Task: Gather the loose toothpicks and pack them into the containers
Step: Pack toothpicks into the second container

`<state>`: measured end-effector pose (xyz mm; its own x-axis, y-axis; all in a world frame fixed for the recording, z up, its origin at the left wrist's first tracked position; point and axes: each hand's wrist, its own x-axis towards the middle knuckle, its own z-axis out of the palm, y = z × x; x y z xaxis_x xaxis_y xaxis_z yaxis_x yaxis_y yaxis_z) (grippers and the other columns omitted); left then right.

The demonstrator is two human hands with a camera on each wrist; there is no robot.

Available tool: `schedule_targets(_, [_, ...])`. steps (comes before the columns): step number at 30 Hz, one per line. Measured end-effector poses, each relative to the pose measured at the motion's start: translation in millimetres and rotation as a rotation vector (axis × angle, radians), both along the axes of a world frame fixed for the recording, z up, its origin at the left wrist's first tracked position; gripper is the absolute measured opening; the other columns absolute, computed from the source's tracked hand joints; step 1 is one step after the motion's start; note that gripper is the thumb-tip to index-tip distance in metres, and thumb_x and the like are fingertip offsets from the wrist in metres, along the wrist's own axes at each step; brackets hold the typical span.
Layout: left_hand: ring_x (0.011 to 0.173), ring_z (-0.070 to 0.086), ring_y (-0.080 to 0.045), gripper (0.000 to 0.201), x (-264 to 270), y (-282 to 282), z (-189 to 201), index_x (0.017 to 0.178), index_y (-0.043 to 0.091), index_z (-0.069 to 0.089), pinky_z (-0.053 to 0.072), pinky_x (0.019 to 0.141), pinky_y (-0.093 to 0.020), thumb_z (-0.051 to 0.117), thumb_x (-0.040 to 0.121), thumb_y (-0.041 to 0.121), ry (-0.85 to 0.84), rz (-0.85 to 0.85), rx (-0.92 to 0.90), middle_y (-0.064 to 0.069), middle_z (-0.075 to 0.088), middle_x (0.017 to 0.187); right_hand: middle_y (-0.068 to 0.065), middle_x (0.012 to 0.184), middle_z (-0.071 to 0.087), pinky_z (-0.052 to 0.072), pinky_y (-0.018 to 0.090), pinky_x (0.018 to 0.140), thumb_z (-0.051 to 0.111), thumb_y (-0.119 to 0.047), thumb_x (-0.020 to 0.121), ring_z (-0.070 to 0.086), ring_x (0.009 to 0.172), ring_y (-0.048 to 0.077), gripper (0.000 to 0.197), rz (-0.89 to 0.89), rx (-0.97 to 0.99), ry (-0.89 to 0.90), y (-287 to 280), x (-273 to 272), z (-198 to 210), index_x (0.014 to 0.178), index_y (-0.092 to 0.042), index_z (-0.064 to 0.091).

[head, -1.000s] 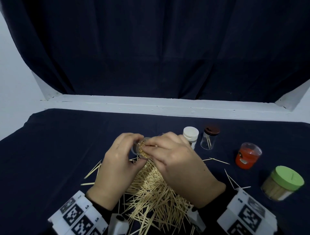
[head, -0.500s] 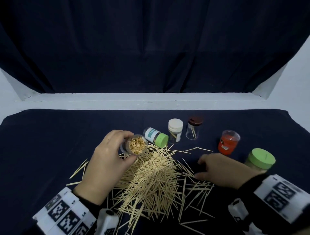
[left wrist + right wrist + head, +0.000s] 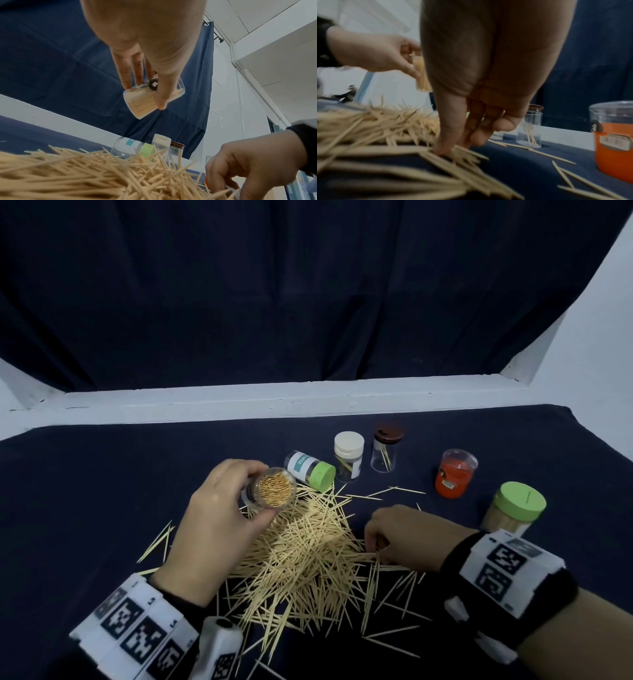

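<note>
Left hand (image 3: 219,518) holds a clear container (image 3: 270,488) packed with toothpicks, lifted above the far-left edge of the loose toothpick pile (image 3: 301,556) on the bench (image 3: 85,491), grip clamped round its wall. Right hand (image 3: 407,534) is down at the pile's right edge, curled fingertips (image 3: 443,147) on several toothpicks; whether that grip has clamped any, cannot tell. Five other containers stand or lie beyond the pile.

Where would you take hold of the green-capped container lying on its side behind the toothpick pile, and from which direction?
Take the green-capped container by its clear barrel, between label and cap, from above. It lies on its side, so the rounded wall faces up, and a grip across it clears the toothpick pile touching its near side.
</note>
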<state>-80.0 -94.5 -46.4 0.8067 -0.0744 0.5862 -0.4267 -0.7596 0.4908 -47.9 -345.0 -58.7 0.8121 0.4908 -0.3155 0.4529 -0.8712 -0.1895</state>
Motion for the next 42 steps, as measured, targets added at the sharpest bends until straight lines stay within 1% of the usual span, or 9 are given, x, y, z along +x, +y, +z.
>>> schedule_targets(4, [0.092,0.054,0.000,0.046,-0.6,-1.9,0.7,0.104,0.020,0.063,0.049,0.083,-0.021,0.085,0.064,0.018,0.005,0.004,0.002,0.013,0.057,0.098,-0.010,0.106,0.058,0.042,0.018,0.081,0.070,-0.017,0.082,0.050,0.094,0.004,0.034,-0.007,0.003,-0.002,-14.4,2.7,17.5,0.113,-0.028,0.063])
schedule_targets(10, [0.092,0.053,0.000,0.045,-0.5,-3.5,1.0,0.104,0.018,0.063,0.049,0.082,-0.021,0.085,0.064,0.017,0.004,-0.006,0.010,0.011,0.058,0.097,-0.007,0.127,0.041,0.041,0.033,0.099,0.082,-0.033,0.068,0.042,0.119,0.014,0.080,0.025,-0.147,0.055,-18.8,-5.9,13.0,0.136,-0.031,0.040])
schedule_targets(15, [0.091,0.053,0.000,0.046,0.9,-3.4,0.0,0.105,0.019,0.063,0.044,0.081,-0.008,0.085,0.065,0.016,0.015,-0.009,0.020,0.011,0.057,0.098,-0.007,0.121,0.043,0.042,0.026,0.085,0.079,-0.030,0.072,0.046,0.108,0.012,0.059,0.034,-0.060,0.036,-10.9,-11.8,0.1,0.122,-0.026,0.048])
schedule_targets(17, [0.090,0.054,-0.001,0.046,0.9,-3.2,0.2,0.105,0.018,0.063,0.044,0.081,-0.010,0.085,0.065,0.017,0.016,-0.006,0.013,0.010,0.058,0.099,-0.007,0.120,0.045,0.041,0.025,0.083,0.076,-0.031,0.076,0.048,0.107,0.012,0.052,0.037,-0.069,0.030,-13.8,-11.5,0.2,0.121,-0.026,0.050])
schedule_targets(21, [0.091,0.056,-0.003,0.046,-0.2,-3.6,1.6,0.105,0.019,0.063,0.049,0.081,-0.020,0.085,0.065,0.017,0.017,0.000,0.006,0.010,0.058,0.098,-0.009,0.121,0.046,0.035,0.025,0.092,0.070,-0.037,0.082,0.044,0.113,0.011,0.048,0.083,-0.130,-0.033,-22.0,-13.3,5.3,0.124,-0.027,0.051])
schedule_targets(24, [0.091,0.055,-0.001,0.046,0.3,-3.2,1.2,0.104,0.021,0.062,0.047,0.081,-0.017,0.085,0.064,0.016,0.025,0.002,-0.001,0.013,0.057,0.098,-0.010,0.118,0.049,0.030,0.024,0.096,0.065,-0.034,0.086,0.044,0.114,0.008,0.038,0.112,-0.095,-0.046,-24.1,-14.2,5.2,0.122,-0.026,0.057])
schedule_targets(28, [0.091,0.054,0.000,0.047,1.0,-3.5,0.2,0.105,0.021,0.062,0.047,0.083,-0.019,0.086,0.064,0.017,0.029,0.002,0.013,0.012,0.057,0.098,-0.014,0.099,0.049,0.041,0.029,0.094,0.059,-0.029,0.090,0.051,0.106,0.010,0.020,0.090,-0.027,-0.036,-25.0,-11.3,-0.2,0.107,-0.024,0.068])
schedule_targets(33, [0.092,0.053,0.001,0.047,1.0,-3.7,0.4,0.105,0.022,0.062,0.046,0.083,-0.017,0.086,0.064,0.017,0.034,0.005,0.013,0.012,0.057,0.099,0.001,0.116,0.053,0.041,0.029,0.094,0.041,-0.027,0.099,0.051,0.111,0.016,0.026,0.111,-0.098,-0.098,-23.9,-12.8,-11.2,0.114,-0.016,0.060])
schedule_targets(42, [0.092,0.056,-0.005,0.047,4.0,-2.6,-0.5,0.105,0.019,0.063,0.050,0.085,-0.025,0.086,0.064,0.014,0.050,0.019,0.011,0.010,0.057,0.099,0.002,0.108,0.048,0.033,0.018,0.077,0.038,-0.013,0.099,0.051,0.095,0.014,0.011,-0.023,-0.021,-0.126,-25.3,-3.2,-12.8,0.104,-0.016,0.048])
